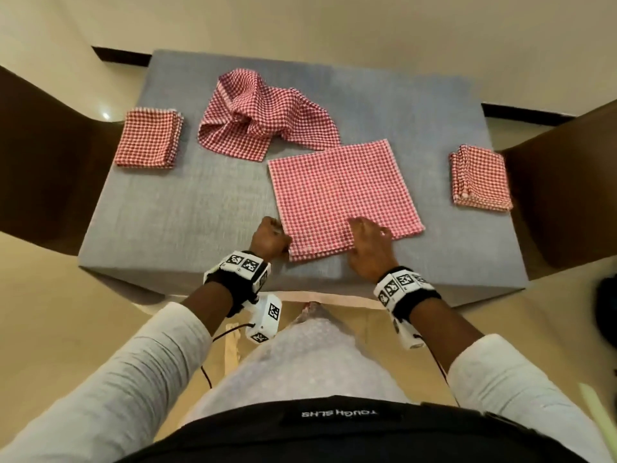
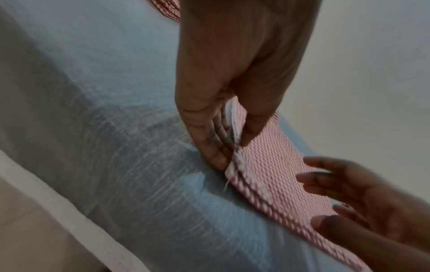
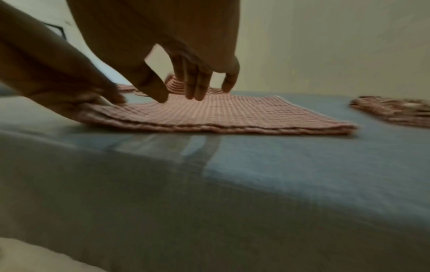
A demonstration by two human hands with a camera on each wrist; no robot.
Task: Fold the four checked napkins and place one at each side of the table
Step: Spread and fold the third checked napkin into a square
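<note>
On the left edge of the table [image 1: 173,202] lies one folded napkin [image 1: 148,138], a crumpled napkin [image 1: 263,118] beyond it. Your left hand [image 1: 268,238] pinches the near-left corner of the half-folded napkin [image 1: 340,192]; take its stacked corners there, since the soft, light cloth will likely slip out of line. Your right hand [image 1: 367,242] hovers with loose fingers, perhaps touching; motion blur hides contact. At the right edge rests another folded napkin [image 1: 480,178]
</note>
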